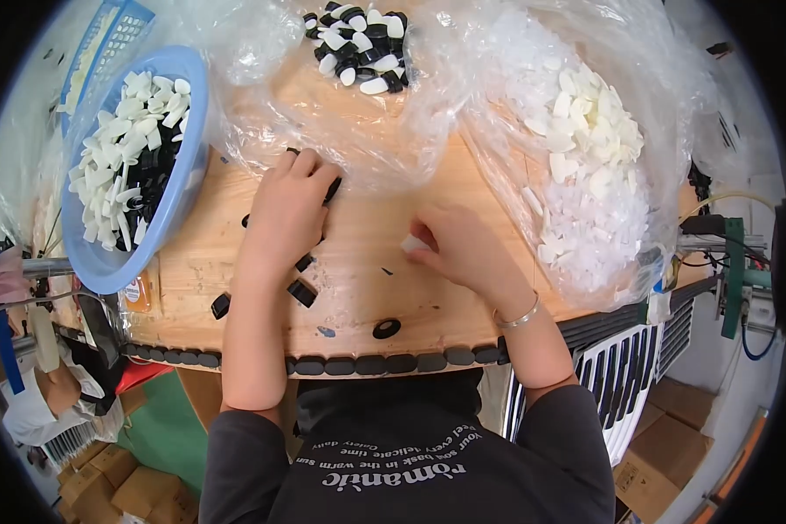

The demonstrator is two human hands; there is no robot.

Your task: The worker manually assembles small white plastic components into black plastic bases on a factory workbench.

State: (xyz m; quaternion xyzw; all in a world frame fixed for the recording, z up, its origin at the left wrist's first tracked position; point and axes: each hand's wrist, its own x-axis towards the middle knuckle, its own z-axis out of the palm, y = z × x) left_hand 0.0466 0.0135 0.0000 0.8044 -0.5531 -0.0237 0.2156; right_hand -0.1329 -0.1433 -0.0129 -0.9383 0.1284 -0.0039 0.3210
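Note:
My left hand is over the wooden tabletop with its fingers curled down around a small black plastic piece; much of that piece is hidden. My right hand is closed, pinching a small white plastic piece between thumb and fingers. Beside my left forearm lie loose black pieces, among them a square-looking one and another. An oval black piece with a hole rests nearer the table's front edge.
A blue basin of white and black pieces stands at the left. Assembled-looking black-and-white pieces are heaped at the back. Clear plastic bags hold white pieces at the right. Black oval pieces line the front edge.

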